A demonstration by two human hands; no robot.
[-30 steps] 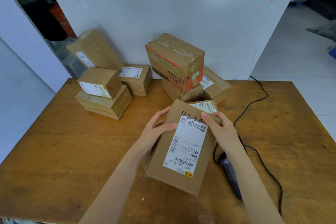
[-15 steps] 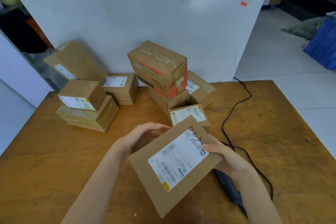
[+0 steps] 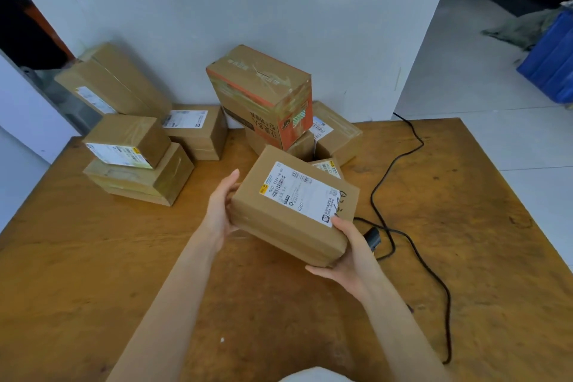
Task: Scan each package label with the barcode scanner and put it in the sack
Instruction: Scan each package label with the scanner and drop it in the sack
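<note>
I hold a brown cardboard package above the table's middle, its white label facing up. My left hand grips its left end. My right hand cups its near right corner from below, thumb on the label's edge. The black barcode scanner lies on the table just right of my right hand, mostly hidden behind the hand and package; its black cable loops off to the right. No sack is in view.
Several other taped packages sit at the back of the wooden table: a stack at the left, a tall orange-printed box in the middle. A white wall stands behind; a blue bin is on the floor far right.
Both hands have turned the package round, so the label's barcode end now points away from me, and raised it. The view shifted slightly.
</note>
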